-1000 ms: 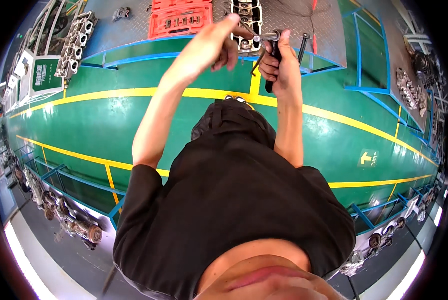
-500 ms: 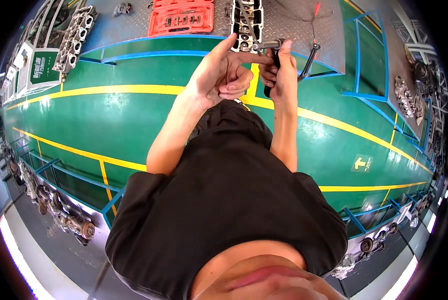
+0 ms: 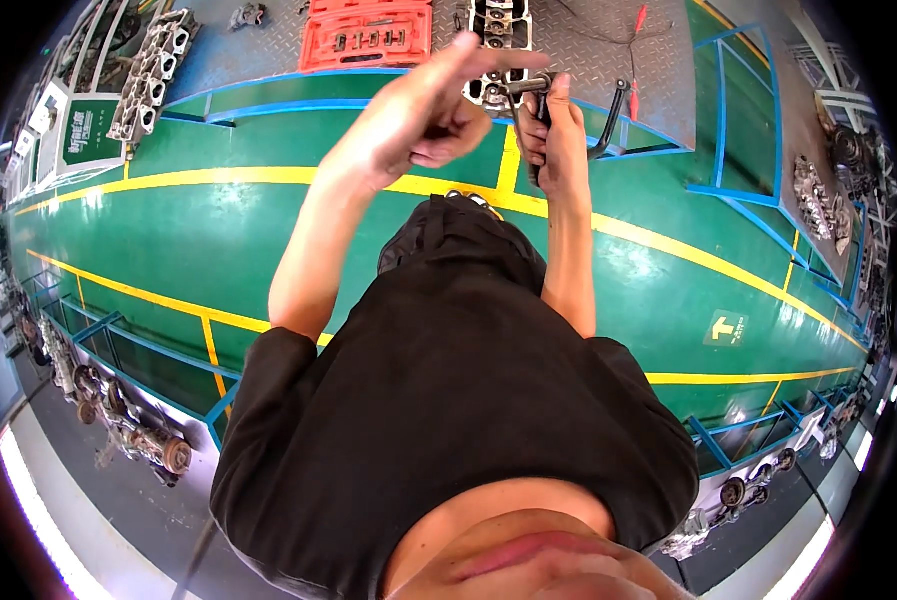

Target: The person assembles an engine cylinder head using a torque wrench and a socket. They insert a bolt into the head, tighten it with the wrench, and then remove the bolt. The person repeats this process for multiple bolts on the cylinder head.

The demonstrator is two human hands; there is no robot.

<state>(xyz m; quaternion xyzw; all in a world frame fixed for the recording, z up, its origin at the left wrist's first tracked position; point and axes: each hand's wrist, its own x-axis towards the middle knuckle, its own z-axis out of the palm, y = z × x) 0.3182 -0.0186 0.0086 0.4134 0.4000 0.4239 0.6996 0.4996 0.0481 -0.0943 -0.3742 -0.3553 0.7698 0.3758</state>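
My right hand [image 3: 559, 145] is closed round the handle of a black C-shaped clamp tool, which looks like a valve spring compressor [image 3: 612, 128]. Its metal end points toward the left hand, and a curved arm sticks out on the right. My left hand [image 3: 419, 120] is raised to the left of it, holding nothing. The index finger stretches toward the tool's top end, the thumb is up and the other fingers are curled. Just beyond both hands, a cylinder head [image 3: 509, 45] lies on the bench, partly covered by the left hand.
A red tool case [image 3: 319, 35] with small metal pieces stands on the metal bench [image 3: 269, 50], left of the cylinder head. A red-ended cable [image 3: 641, 20] lies at the right. Another cylinder head [image 3: 154, 80] is far left. Blue frames [image 3: 724, 120] stand right over green floor.
My left hand has moved left and up, away from the tool, its index finger no longer against it. The right hand still holds the compressor, nearly in place.
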